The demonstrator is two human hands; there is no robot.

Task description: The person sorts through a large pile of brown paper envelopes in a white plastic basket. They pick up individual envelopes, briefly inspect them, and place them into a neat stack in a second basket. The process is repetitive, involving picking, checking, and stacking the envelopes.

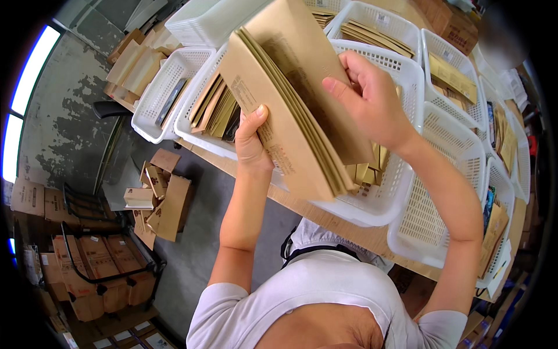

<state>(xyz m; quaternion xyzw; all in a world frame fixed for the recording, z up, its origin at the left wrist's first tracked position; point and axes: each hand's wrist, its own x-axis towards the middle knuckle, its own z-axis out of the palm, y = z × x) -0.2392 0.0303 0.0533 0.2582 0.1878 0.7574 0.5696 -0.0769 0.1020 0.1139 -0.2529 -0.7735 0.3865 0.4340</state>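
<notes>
My left hand grips a stack of brown kraft envelopes near one long edge, thumb on the front face. On the stack's other side my right hand holds a single kraft envelope, tilted apart from the stack so that a dark gap shows between them. The envelopes bear printed writing. Beneath both hands stands a white perforated plastic basket with more envelopes in it. To its left a similar white basket holds upright envelopes.
Several more white baskets stand on the wooden table, one of them an empty basket at the right. Nested clear plastic bins are at the back left. An open carton of box scraps and a cart with cartons are on the floor.
</notes>
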